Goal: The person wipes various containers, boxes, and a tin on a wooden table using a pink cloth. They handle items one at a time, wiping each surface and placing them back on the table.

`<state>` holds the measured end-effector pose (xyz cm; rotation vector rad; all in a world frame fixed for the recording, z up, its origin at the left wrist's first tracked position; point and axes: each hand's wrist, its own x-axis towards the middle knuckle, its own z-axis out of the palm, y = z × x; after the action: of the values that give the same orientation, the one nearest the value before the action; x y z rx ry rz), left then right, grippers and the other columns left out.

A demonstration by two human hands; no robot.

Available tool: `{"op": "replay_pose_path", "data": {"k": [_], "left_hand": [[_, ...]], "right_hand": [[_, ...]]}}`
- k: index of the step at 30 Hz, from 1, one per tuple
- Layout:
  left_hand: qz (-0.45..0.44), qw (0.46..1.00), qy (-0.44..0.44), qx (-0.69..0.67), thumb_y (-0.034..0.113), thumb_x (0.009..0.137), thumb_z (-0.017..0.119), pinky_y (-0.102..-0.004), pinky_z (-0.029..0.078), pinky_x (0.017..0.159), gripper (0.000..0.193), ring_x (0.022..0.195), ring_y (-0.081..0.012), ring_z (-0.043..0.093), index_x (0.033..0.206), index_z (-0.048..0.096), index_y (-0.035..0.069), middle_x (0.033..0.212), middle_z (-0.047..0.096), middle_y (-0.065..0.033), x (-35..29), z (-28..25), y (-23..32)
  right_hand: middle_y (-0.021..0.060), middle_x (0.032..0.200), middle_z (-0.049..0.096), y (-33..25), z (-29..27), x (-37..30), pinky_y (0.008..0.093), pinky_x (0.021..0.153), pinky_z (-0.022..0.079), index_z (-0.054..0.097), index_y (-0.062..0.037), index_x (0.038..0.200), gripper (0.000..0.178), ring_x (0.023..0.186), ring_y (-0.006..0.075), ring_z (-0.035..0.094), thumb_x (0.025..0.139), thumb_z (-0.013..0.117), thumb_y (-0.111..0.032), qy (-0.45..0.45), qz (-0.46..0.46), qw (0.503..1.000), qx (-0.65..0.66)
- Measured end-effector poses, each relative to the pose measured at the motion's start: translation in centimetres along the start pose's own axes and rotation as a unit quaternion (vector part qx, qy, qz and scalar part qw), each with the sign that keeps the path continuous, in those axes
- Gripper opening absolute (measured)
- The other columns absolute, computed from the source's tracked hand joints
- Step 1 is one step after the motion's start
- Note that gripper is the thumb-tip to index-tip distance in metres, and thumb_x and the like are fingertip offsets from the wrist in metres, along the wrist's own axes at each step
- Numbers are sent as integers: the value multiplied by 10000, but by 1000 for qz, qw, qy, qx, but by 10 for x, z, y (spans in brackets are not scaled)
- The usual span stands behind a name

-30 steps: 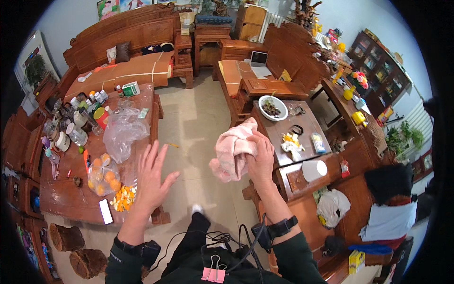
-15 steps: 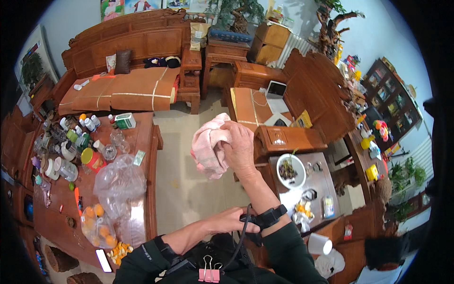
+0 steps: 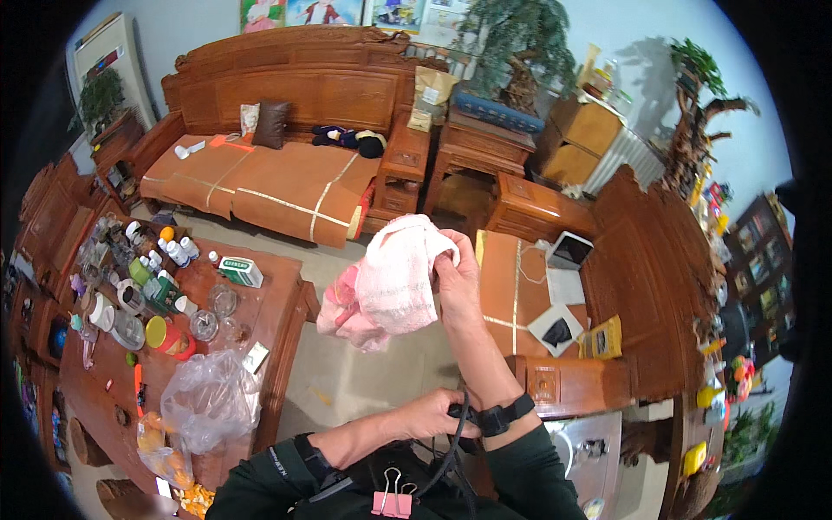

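My right hand [image 3: 457, 276] is raised in front of me and grips a crumpled pink and white cloth [image 3: 384, 282], which hangs from its fingers over the floor. A black band [image 3: 505, 415] sits on that wrist. My left hand [image 3: 433, 417] has crossed over to the right wrist and is closed on a black cable [image 3: 452, 442] next to the band. The cable runs down toward my chest, where a pink binder clip [image 3: 393, 501] is fixed.
A wooden table [image 3: 277, 316] on my left carries bottles, jars, glass cups and a clear plastic bag [image 3: 211, 400] with oranges by it. A wooden sofa [image 3: 286, 178] stands ahead, wooden cabinets [image 3: 555, 386] on my right, tan floor between.
My left hand has dropped from the table side to my right wrist and taken hold of the cable. The view has turned left and upward; the cloth stays in my right hand.
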<state>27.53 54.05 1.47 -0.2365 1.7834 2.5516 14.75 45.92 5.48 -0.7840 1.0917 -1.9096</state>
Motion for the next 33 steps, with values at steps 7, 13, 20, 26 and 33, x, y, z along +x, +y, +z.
{"op": "replay_pose_path", "data": {"k": [7,13,20,26,33], "left_hand": [[-16,999,-11,-44,239,917,611,-287,359,1029,550,1219,-142,456,1380,421,8,1278,517,-40,41,-137,42],[-130,865,266,406,470,890,567,-421,255,1107,676,1321,-311,375,1407,390,71,1424,408,-178,15,-309,81],[-168,577,511,614,468,804,642,-583,142,1111,812,1376,-414,224,1453,304,117,1506,234,-204,2,-447,103],[-216,490,632,560,415,778,684,-585,125,1115,773,1387,-394,203,1428,370,140,1511,224,-195,0,-541,111],[-291,404,712,496,375,742,725,-587,146,1108,784,1386,-394,214,1406,387,131,1490,260,-196,8,-615,142]], "right_hand": [[32,984,613,43,-10,139,223,710,524,522,-81,1112,198,841,89,605,936,488,4,-29,0,1000,12],[123,1043,595,62,-14,250,310,875,460,577,-58,1103,421,995,240,584,696,522,37,-61,-141,891,-427],[128,1165,584,84,-16,363,388,956,418,578,-68,1036,423,1102,325,530,629,565,43,-127,-204,832,-500],[174,1088,576,135,8,476,362,944,430,563,-24,1041,415,1035,317,567,639,491,52,-201,-163,852,-456],[187,1114,567,205,94,600,376,954,420,538,0,1023,399,1075,342,552,636,491,84,-430,-151,788,-413]]}}
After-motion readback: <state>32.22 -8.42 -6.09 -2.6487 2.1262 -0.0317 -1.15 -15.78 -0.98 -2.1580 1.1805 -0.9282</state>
